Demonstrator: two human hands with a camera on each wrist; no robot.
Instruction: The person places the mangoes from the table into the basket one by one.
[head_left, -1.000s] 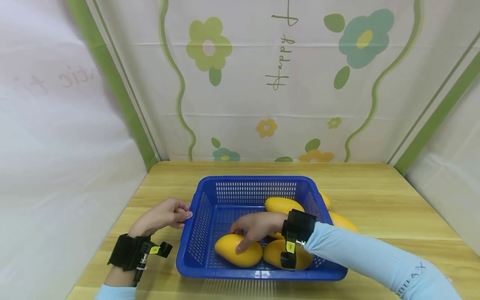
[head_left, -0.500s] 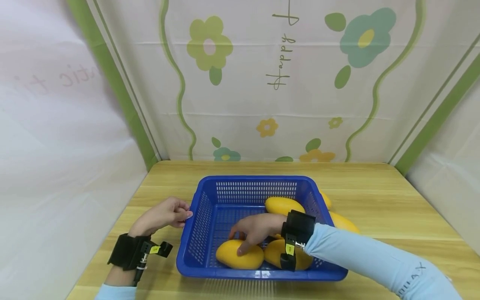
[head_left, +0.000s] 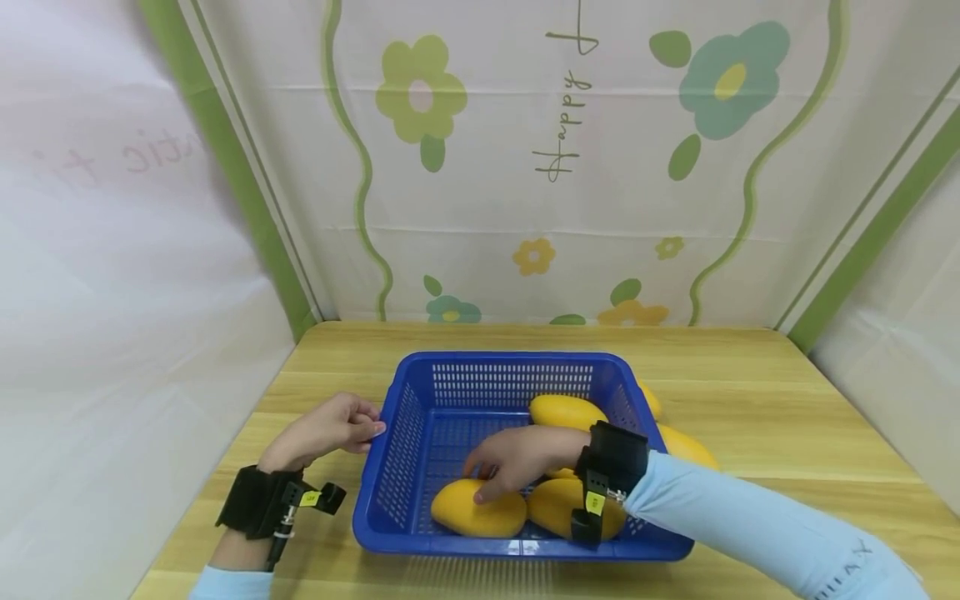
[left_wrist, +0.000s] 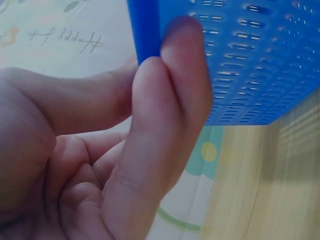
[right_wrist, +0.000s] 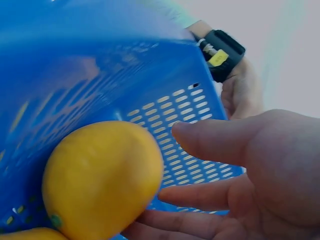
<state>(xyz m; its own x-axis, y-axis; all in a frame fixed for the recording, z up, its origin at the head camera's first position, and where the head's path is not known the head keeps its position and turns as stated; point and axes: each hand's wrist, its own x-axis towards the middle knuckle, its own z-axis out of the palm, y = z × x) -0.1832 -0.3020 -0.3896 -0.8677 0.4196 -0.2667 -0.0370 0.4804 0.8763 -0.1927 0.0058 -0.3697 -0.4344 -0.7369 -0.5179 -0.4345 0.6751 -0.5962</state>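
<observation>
A blue plastic basket (head_left: 517, 547) with slotted walls holds several yellow mangoes. Thumb and fingers of my left hand (head_left: 333, 429) pinch its left rim; the left wrist view has the thumb on one side of the basket wall (left_wrist: 240, 65) and two fingertips on the other. Inside the basket my right hand (head_left: 513, 458) hovers over the front-left mango (head_left: 478, 508). In the right wrist view its thumb is apart from that mango (right_wrist: 102, 175), while the lower fingertips lie close against its side; contact there is unclear. Another mango (head_left: 558, 506) lies beside it, partly behind the wrist camera.
One mango (head_left: 567, 411) sits at the back right inside the basket, and another is mostly hidden under the right wrist. Outside the right wall, more mangoes (head_left: 687, 446) lie on the wooden table (head_left: 787, 417). Printed cloth (head_left: 480, 192) encloses the table's back and sides.
The front-left mango has settled lower onto the basket floor. My right hand has loosened from it and shifted slightly right. My left hand stays on the rim.
</observation>
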